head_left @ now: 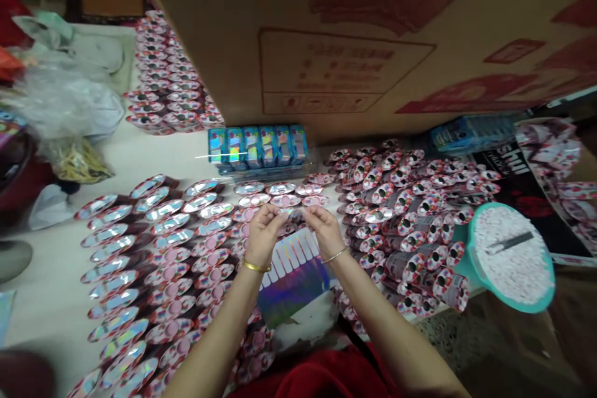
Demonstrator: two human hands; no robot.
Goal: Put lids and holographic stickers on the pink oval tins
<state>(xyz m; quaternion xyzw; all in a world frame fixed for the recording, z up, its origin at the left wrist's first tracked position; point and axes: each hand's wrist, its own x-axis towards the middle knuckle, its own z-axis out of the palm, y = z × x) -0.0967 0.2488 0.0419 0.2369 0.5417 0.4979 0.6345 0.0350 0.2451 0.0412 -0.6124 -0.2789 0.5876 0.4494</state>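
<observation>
My left hand (265,233) and my right hand (325,231) are close together in the middle of the table, both with fingers pinched. Between the fingertips is what looks like a small, thin shiny strip (295,216), too blurred to make out fully. Under them lies a holographic sticker sheet (291,283) with a row of pale strips along its far part. Small pink-and-red boxes with oval ends (214,241) stand in rows just left of my hands. Several of the boxes farther left have shiny silver oval tops (108,233).
More pink boxes (396,199), many with a dark round hole on the end, are piled at the right. A teal tub (471,261) of small white pieces holds dark tweezers (510,242). Behind stand blue packs (256,146) and a large cardboard carton (224,31). Plastic bags (69,99) lie left.
</observation>
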